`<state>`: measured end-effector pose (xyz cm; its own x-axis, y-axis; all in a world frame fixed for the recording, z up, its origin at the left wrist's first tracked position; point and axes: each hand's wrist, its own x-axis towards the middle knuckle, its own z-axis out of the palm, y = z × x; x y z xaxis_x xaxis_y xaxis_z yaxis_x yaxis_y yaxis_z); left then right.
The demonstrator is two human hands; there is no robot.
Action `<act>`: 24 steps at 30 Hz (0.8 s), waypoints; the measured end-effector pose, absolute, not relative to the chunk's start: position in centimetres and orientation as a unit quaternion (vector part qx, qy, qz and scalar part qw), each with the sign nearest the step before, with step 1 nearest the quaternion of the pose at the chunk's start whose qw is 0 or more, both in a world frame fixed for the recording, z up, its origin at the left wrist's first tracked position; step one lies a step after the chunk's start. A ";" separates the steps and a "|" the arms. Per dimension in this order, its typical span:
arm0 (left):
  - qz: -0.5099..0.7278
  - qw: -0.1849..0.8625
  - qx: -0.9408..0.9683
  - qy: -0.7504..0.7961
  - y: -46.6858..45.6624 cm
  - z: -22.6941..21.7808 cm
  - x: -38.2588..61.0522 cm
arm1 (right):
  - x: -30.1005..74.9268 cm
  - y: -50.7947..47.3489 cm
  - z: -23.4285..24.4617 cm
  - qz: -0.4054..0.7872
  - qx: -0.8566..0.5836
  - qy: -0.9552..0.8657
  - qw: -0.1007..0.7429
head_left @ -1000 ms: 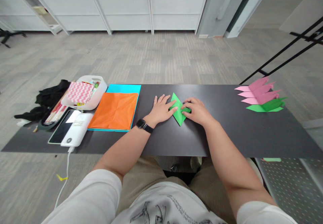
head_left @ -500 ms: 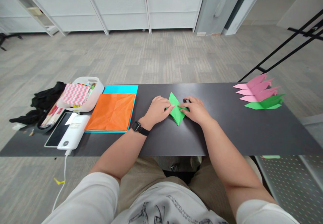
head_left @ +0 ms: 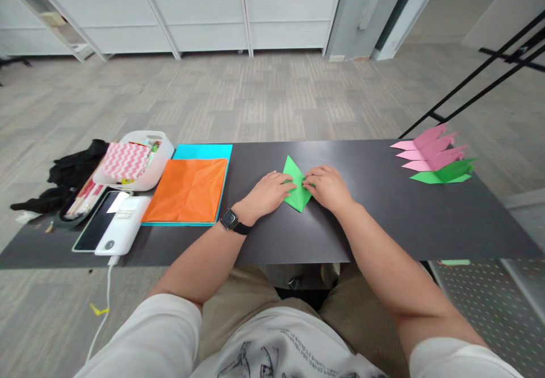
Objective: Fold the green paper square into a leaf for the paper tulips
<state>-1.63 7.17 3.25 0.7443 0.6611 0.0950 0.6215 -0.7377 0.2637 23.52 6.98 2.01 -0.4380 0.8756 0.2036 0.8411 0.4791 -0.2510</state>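
A folded piece of green origami paper (head_left: 300, 197), kite-shaped with a point at the far end, lies on the dark table in front of me. My left hand (head_left: 268, 193), below a black watch, holds its left side, fingers together and their tips resting on the paper. On the opposite side, my right hand (head_left: 328, 188) pinches the right edge near the middle, its fingers bent. The undersides of both hands are hidden, along with the paper's side corners.
Orange paper (head_left: 187, 190) lies on blue sheets (head_left: 204, 151) to the left. Beyond are a white basket (head_left: 159, 165), a phone (head_left: 91, 230), a white power bank (head_left: 121, 233) with a cable and black cloth (head_left: 76, 165). Pink folded papers (head_left: 430, 152) and a green one (head_left: 443, 173) stand at right.
My right hand's fingers have drawn together at the paper's right edge. My left hand has shifted slightly nearer me, its fingers now flatter over the left side. The green paper stays in place.
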 end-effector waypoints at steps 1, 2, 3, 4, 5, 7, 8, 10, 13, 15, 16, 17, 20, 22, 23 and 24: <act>0.085 0.111 0.925 0.352 7.1 3.3 -1.7 | 23.4 7.0 2.1 0.057 -0.506 -0.849 0.145; 0.080 0.114 0.923 0.358 7.0 3.3 -1.7 | 23.4 7.1 2.2 0.055 -0.504 -0.851 0.138; 0.077 0.117 0.921 0.363 6.9 3.4 -1.7 | 23.4 7.0 2.2 0.051 -0.502 -0.853 0.132; 0.075 0.119 0.920 0.366 6.9 3.5 -1.7 | 23.5 7.0 2.1 0.047 -0.500 -0.856 0.127; 0.075 0.120 0.919 0.367 6.8 3.6 -1.7 | 23.6 6.8 2.1 0.044 -0.496 -0.858 0.124; 0.079 0.120 0.917 0.372 6.6 3.6 -1.5 | 24.1 6.2 1.9 0.039 -0.487 -0.864 0.124; 0.082 0.120 0.916 0.375 6.5 3.6 -1.4 | 24.3 5.8 1.8 0.038 -0.484 -0.865 0.126; 0.088 0.120 0.911 0.384 6.2 3.6 -1.2 | 24.8 5.0 1.7 0.040 -0.477 -0.868 0.130; 0.096 0.124 0.905 0.395 5.8 3.7 -0.8 | 25.2 4.2 1.6 0.046 -0.474 -0.869 0.134; 0.097 0.128 0.903 0.399 5.5 3.8 -0.6 | 25.3 3.9 1.5 0.053 -0.478 -0.865 0.141; 0.094 0.130 0.902 0.401 5.3 4.0 -0.5 | 25.3 3.9 1.4 0.058 -0.480 -0.863 0.147; 0.091 0.131 0.901 0.403 5.2 4.1 -0.5 | 25.3 3.9 1.3 0.062 -0.481 -0.861 0.154; 0.086 0.131 0.901 0.405 4.9 4.4 -0.5 | 25.4 3.9 1.1 0.070 -0.477 -0.859 0.170; 0.088 0.133 0.904 0.396 4.9 4.5 -0.7 | 25.5 4.0 1.1 0.073 -0.470 -0.862 0.174; 0.090 0.136 0.907 0.389 5.0 4.6 -0.9 | 25.6 4.0 1.1 0.074 -0.465 -0.865 0.175; 0.093 0.140 0.909 0.382 5.1 4.7 -1.1 | 25.7 4.1 1.1 0.076 -0.460 -0.867 0.177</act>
